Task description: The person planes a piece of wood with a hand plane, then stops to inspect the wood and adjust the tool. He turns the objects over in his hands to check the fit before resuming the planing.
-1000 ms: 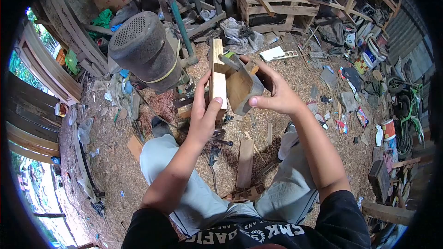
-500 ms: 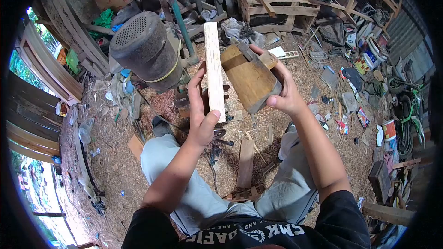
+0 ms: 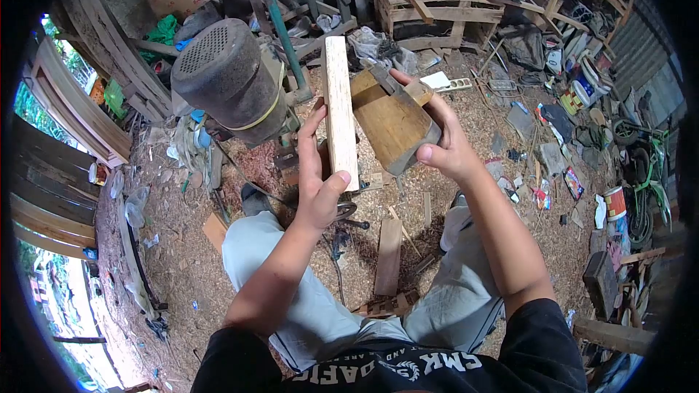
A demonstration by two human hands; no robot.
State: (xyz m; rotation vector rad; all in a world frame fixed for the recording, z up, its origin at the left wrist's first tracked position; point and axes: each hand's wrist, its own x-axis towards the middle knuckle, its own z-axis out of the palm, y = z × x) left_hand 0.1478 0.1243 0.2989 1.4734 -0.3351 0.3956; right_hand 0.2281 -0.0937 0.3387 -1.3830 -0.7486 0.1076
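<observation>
My left hand [image 3: 317, 182] is closed around a pale, straight-edged wooden bar [image 3: 339, 113], thumb on its near end. The bar points up and away from me. In my right hand [image 3: 445, 147] is a thick brown wooden block [image 3: 397, 131] with dark grey edges; a darker strip and a small lighter wood piece show at its far end. My thumb presses the block's near right corner, and the other fingers wrap behind its right side. Bar and block are held close side by side above the floor; what touches behind them is hidden.
A dusty grey motor-like machine [image 3: 226, 80] stands ahead on the left, beside a green pole [image 3: 280, 29]. Flat boards [image 3: 388, 256] lie on the shaving-covered floor between my legs. A power strip [image 3: 460, 84], a wooden frame [image 3: 437, 14] and a small green bike [image 3: 644, 189] are farther right.
The brown block has tilted and shifted slightly in my right hand. The pale bar has turned a little, showing more of its left side. Both hands keep their grip.
</observation>
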